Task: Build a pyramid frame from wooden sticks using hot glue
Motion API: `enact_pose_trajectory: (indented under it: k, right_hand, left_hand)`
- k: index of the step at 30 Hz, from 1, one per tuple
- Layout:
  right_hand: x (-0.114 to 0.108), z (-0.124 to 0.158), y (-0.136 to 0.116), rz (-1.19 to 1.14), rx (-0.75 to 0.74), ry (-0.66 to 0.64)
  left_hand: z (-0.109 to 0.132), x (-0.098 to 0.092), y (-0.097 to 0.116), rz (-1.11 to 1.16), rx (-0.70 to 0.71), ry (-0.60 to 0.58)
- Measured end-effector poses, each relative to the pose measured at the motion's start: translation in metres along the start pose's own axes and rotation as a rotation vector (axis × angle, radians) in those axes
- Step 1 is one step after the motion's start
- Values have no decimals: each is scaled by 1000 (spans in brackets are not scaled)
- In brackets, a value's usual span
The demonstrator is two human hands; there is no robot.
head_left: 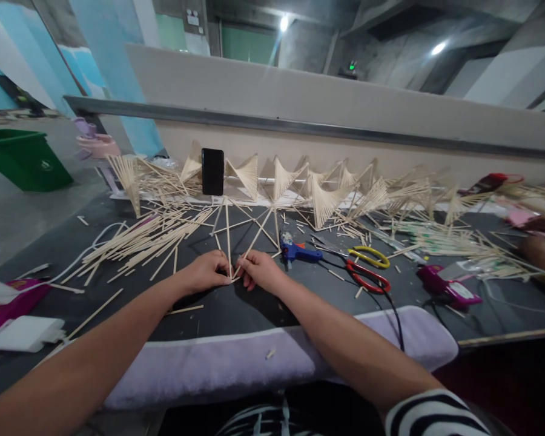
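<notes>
A frame of thin wooden sticks (228, 239) stands on the dark table in front of me. My left hand (213, 267) pinches the near corner of it, where sticks meet low over the tabletop. Close beside, my right hand (257, 269) has its fingers closed on a slanting wooden stick (257, 235) of the same frame. The fingers hide the exact joint. A blue glue gun (302, 251) lies to the right of my right hand, next to scissors (367, 275) with red and yellow handles. Loose wooden sticks (149, 242) are heaped at the left.
Several finished twisted stick models (324, 197) line the back, with a black phone (213, 172) upright among them. Magenta devices (449, 286) and cables lie at both sides. A lilac cloth pad (218, 363) covers the front edge. Another person's hand (542, 254) is at far right.
</notes>
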State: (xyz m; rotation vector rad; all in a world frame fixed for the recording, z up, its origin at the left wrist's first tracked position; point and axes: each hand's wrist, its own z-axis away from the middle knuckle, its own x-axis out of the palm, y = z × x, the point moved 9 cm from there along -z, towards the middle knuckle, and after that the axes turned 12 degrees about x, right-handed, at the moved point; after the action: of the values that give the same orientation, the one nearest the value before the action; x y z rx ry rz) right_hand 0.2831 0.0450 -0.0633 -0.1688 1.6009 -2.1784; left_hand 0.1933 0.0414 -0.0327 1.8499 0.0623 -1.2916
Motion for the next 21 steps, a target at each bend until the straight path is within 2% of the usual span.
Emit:
enact_pose_trajectory:
  k: [11,21]
  right_hand:
    - [11,-5,-4,-14,-48,-172]
    - [9,-6,-3,6,-44,-136]
  left_hand:
    - [8,-3,3,-17,-26,104]
    - [11,-9,-3,-168,-109,74]
